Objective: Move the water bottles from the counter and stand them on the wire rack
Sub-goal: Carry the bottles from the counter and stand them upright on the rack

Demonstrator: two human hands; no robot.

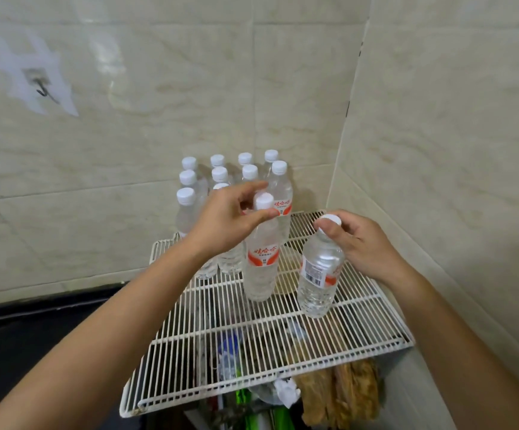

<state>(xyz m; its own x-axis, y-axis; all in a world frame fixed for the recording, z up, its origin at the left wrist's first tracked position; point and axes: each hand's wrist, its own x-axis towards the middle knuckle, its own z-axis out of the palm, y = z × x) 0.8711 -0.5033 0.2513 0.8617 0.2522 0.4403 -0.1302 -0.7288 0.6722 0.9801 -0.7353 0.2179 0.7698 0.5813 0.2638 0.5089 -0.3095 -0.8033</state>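
Since standing bottles (187,193) crowd the wire rack (236,324) far left, the left hand (227,221) pinches the upright bottle (261,265) alongside; the right hand (366,246) grips the tilted bottle (318,280) by its cap, apparently unseated.

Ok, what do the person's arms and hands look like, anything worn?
The left hand and right hand are ungloved; no ring, watch or bracelet shows. The left forearm and right forearm are bare to the frame's edge, no sleeve in view.

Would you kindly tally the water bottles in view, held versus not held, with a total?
Held: 2, the left hand on the middle bottle, the right hand on the nearest bottle.
Unheld bottles: 10, standing on the wire rack.
Total: 12.
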